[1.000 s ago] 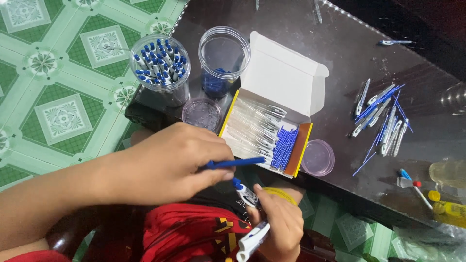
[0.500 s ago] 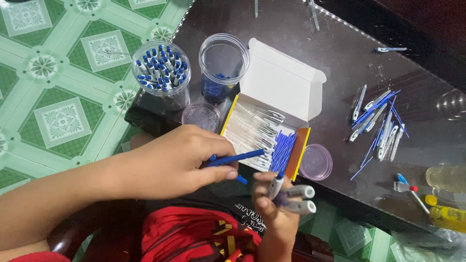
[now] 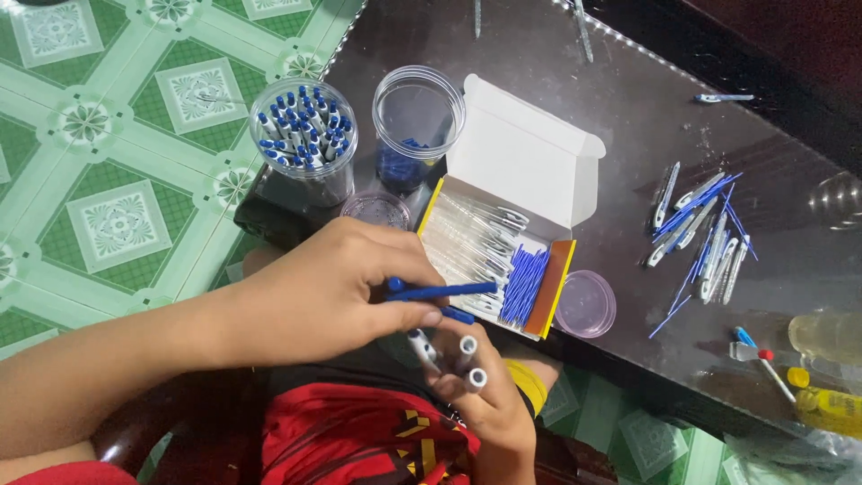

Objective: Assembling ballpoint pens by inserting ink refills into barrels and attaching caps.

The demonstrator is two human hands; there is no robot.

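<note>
blue refill (image 3: pixel 444 289) thin and straight, pinched above grey pen barrels (image 3: pixel 467 359).

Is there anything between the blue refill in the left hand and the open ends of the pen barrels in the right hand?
Nothing visible. The left hand pinches the blue refill just above the pen barrels held in the right hand, whose open ends face up, uncovered. The open box lies behind them, not between.

A home piecework corner is suggested: green patterned floor tiles (image 3: pixel 117 216) are seen beyond a low dark table (image 3: pixel 628 117), where pen parts (image 3: pixel 700 233) and an opened cardboard box (image 3: pixel 512 224) are spread past the fingers.
</note>
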